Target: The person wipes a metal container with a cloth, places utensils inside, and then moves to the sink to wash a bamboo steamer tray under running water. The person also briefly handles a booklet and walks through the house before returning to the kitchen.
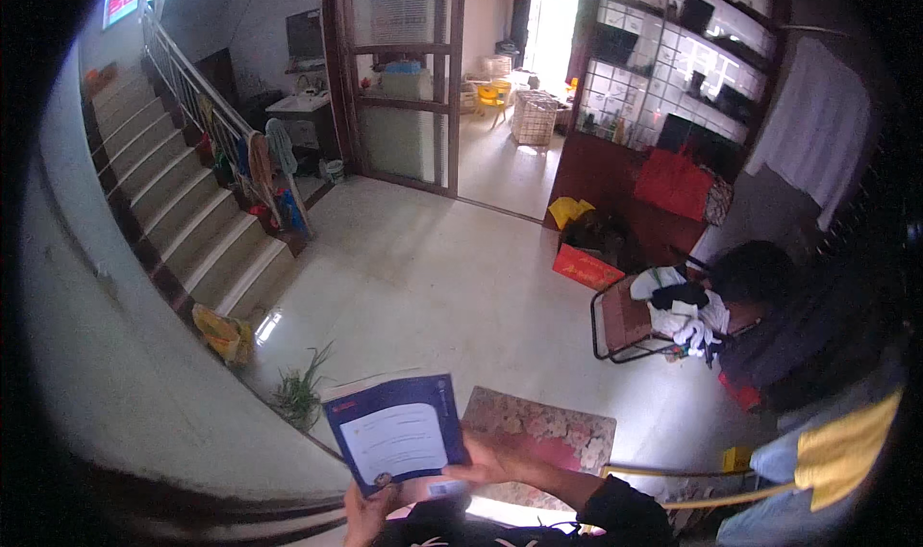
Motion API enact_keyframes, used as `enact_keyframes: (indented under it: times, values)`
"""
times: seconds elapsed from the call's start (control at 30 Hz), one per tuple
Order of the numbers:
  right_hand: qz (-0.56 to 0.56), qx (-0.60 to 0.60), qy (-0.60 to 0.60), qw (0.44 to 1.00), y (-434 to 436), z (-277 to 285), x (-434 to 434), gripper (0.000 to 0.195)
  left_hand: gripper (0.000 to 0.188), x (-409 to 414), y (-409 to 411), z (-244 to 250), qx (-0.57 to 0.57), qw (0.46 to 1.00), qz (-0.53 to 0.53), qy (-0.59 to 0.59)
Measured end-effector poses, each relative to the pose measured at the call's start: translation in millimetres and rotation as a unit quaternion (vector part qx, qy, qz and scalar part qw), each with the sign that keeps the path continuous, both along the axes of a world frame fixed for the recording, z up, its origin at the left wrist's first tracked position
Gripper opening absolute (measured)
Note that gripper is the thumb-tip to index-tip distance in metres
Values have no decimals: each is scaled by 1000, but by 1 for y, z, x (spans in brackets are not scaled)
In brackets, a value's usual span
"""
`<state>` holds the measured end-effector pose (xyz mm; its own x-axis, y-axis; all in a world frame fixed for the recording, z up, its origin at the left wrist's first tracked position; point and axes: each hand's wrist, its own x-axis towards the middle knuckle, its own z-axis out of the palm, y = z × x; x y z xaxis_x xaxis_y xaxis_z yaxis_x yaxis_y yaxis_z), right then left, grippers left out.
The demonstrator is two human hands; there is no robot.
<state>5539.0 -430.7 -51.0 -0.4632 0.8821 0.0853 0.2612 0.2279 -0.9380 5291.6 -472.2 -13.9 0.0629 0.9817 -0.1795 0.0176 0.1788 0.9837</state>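
Note:
A dark blue paperback book [393, 432] is held up in front of me, its cover bearing a pale panel with print too small to read. My left hand [369, 509] grips its lower left corner, thumb over the cover. At the lower right edge, my right hand [487, 462] holds the book with its thumb on the front and the other fingers behind it. Both dark sleeves show at the bottom of the view.
A floral mat [541, 432] lies on the tiled floor beyond my hands. To the left are a plant [297, 395], a yellow bag [223, 333] and a staircase [187, 194]. A chair heaped with clothes [681, 309] and a red box [588, 266] stand to the right, before an open doorway.

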Motion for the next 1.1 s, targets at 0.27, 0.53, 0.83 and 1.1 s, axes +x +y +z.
enact_keyframes:
  times: [0.27, 0.53, 0.83, 1.1]
  values:
    - [4, -165, -67, 984, 193, 14, 115, 86, 39, 96, 204, -101, -6, 999, 8, -32]
    - [-136, -13, -106, 985, 380, 34, 301, 87, 43, 275, 464, -44, -26, 973, -221, -57]
    - [-115, -49, -34, 992, 663, 32, 455, 82, 40, 429, 729, -73, -6, 987, -160, 13]
    - [-11, -42, -8, 999, 932, 17, 522, 80, 39, 500, 941, -42, -39, 998, -35, -31]
